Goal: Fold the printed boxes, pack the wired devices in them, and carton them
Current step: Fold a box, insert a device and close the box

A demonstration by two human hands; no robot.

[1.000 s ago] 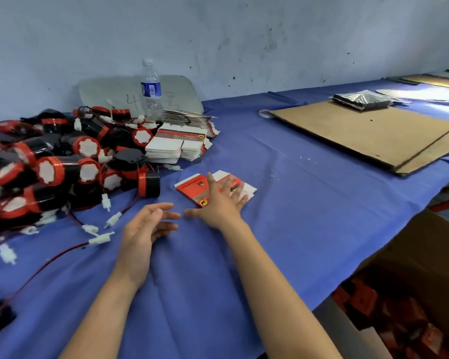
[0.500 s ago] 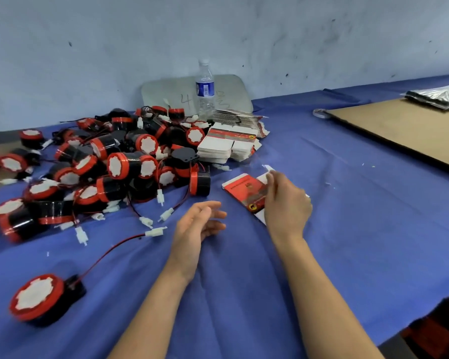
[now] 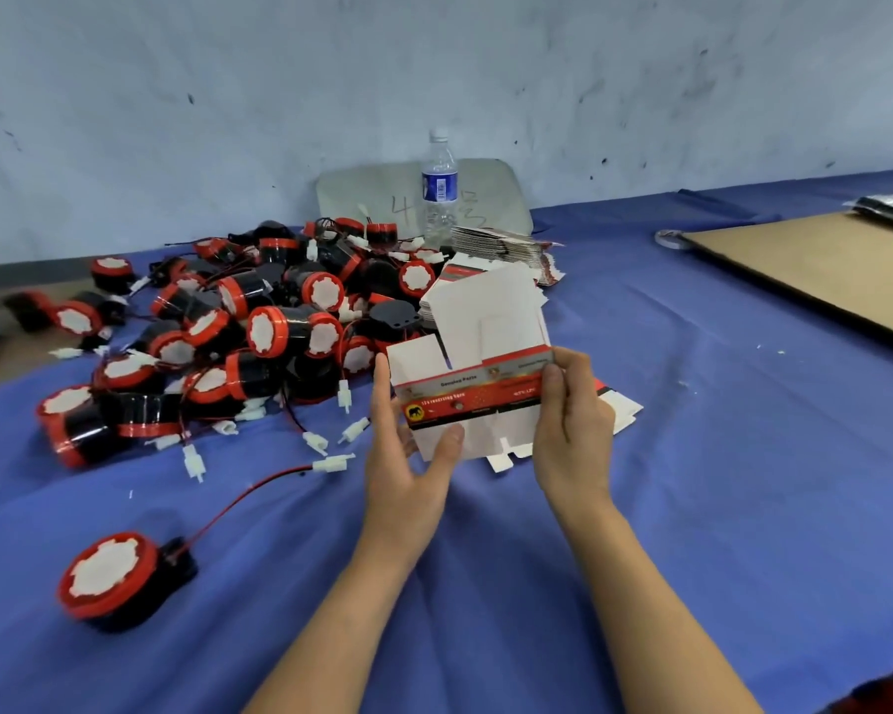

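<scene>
A flat printed box [image 3: 478, 371], white with a red and grey band, is held up above the blue cloth between both hands. My left hand [image 3: 408, 456] grips its left edge, thumb on the front. My right hand [image 3: 573, 430] pinches its right edge. Another flat box [image 3: 620, 404] lies on the cloth behind my right hand. A heap of black and red wired devices [image 3: 259, 332] covers the left of the table. One device [image 3: 119, 579] lies alone near the front left, its red wire running toward my left hand.
Stacks of flat boxes [image 3: 501, 244] sit behind the held box, next to a water bottle [image 3: 439, 190] and a grey board [image 3: 501, 198] against the wall. A brown cardboard sheet [image 3: 820, 270] lies at the right. White connectors [image 3: 331, 463] trail over the cloth.
The flat box lay on the cloth under my right hand; now both hands hold it lifted and upright. My left hand moved right from the cloth to the box's left edge.
</scene>
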